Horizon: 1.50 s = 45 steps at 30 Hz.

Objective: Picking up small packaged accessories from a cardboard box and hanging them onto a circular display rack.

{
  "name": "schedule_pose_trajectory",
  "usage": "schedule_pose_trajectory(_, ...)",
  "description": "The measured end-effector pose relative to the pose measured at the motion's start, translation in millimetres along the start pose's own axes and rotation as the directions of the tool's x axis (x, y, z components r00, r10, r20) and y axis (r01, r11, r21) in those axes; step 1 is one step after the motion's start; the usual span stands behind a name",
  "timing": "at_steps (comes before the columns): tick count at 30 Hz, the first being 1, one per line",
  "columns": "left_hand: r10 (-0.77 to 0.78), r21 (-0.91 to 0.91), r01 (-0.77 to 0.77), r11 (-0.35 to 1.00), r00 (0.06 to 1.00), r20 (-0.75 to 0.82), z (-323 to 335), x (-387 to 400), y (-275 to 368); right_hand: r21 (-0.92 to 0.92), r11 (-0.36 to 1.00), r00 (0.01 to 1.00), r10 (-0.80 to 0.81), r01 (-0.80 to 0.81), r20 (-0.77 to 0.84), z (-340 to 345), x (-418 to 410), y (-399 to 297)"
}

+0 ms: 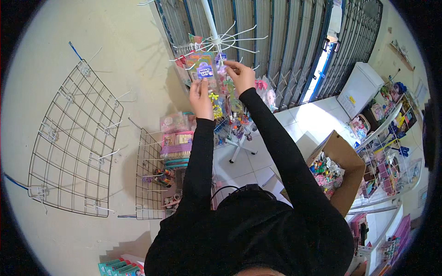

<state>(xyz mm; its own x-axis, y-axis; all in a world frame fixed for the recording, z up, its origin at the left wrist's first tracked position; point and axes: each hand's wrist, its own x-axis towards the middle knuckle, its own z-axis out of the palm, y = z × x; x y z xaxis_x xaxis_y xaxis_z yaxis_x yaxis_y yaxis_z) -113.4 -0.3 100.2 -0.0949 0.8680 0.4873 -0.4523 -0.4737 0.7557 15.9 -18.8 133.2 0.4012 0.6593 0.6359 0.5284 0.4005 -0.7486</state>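
In front of me stands a white rotating display rack point(216, 40) with radiating wire hooks. My left hand point(201, 100) pinches the lower part of a small clear packet with a purple printed header card point(204, 71). To its right, my right hand point(241, 76) has thumb and index finger at a hook's tip, beside a similar purple-carded packet point(221, 58). Whether those fingers grip the hook or the packet is unclear. Colourful carded packets point(200, 57) hang just behind my left hand. Below both hands hang bagged trinkets point(217, 107) in yellow, green and other colours.
Black wire grid panels point(74, 138) with white hooks are fixed to the left wall. A folding metal shutter point(276, 41) is behind the rack. At right, an open cardboard box point(352, 176) holds many small colourful items, near a stocked wire rack point(386, 165) and a white box-shaped unit point(361, 89).
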Motion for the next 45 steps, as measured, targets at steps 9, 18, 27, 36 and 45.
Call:
schedule_pose_trajectory(9,-0.052,0.009,0.051,0.999,0.995,0.087,8.7,-9.5,4.4,-0.008,0.998,0.995,-0.063,0.062,-0.073,14.7,18.4,19.0)
schedule_pose_trajectory(18,-0.087,0.022,0.085,0.996,0.988,0.124,16.9,-12.7,3.6,0.518,0.852,0.987,0.008,0.076,-0.158,5.9,-38.5,-7.2)
schedule_pose_trajectory(27,-0.069,-0.008,0.069,0.998,0.996,0.049,37.5,-10.4,-2.0,0.241,0.971,0.999,0.017,-0.007,-0.042,-13.4,-30.3,-30.2)
schedule_pose_trajectory(36,-0.089,0.088,0.085,0.993,0.995,0.051,36.8,-8.5,-16.1,0.114,0.993,0.999,0.001,0.004,-0.049,-8.7,-25.2,-10.4)
schedule_pose_trajectory(45,-0.113,0.148,0.084,0.985,0.973,0.201,32.2,26.5,-63.4,-0.147,0.974,0.982,-0.18,0.17,-0.057,3.2,8.2,11.7)
